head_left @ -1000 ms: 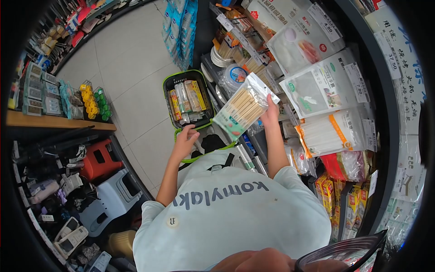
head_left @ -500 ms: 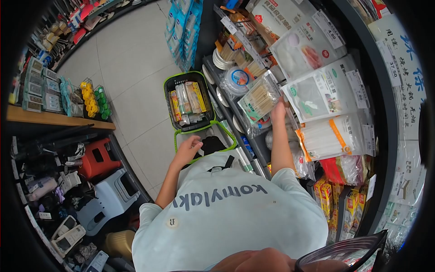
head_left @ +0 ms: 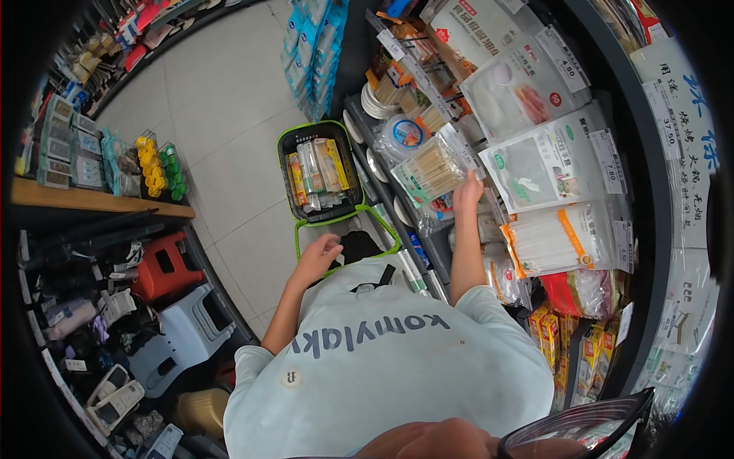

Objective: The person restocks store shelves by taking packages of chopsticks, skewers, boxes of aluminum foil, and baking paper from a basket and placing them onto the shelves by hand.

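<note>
My right hand [head_left: 468, 194] is at the shelf rack, its fingers closed on the right edge of a clear pack of thin wooden sticks [head_left: 432, 170] with a green and white label. The pack is tilted among the hanging goods, and my fingertips are partly hidden. My left hand [head_left: 318, 258] hovers before my waist with fingers loosely bent and apart; nothing shows in it. It overlaps the green-edged handle [head_left: 388, 223] of a black shopping basket [head_left: 284, 180]. Inside the basket lie several packaged goods [head_left: 319, 170], some in yellow boxes.
Clear bags of disposable gloves [head_left: 527, 164] and white straws [head_left: 554, 239] hang right of my right hand. Below them stand yellow boxes [head_left: 544, 327]. Blue packets [head_left: 312, 57] hang beyond the basket. On the left, a shelf holds red [head_left: 164, 264] and grey-blue stools [head_left: 183, 329].
My right hand has shifted slightly down and left, and the pack of wooden sticks has moved a little the same way. My left hand and the basket are nearly unchanged.
</note>
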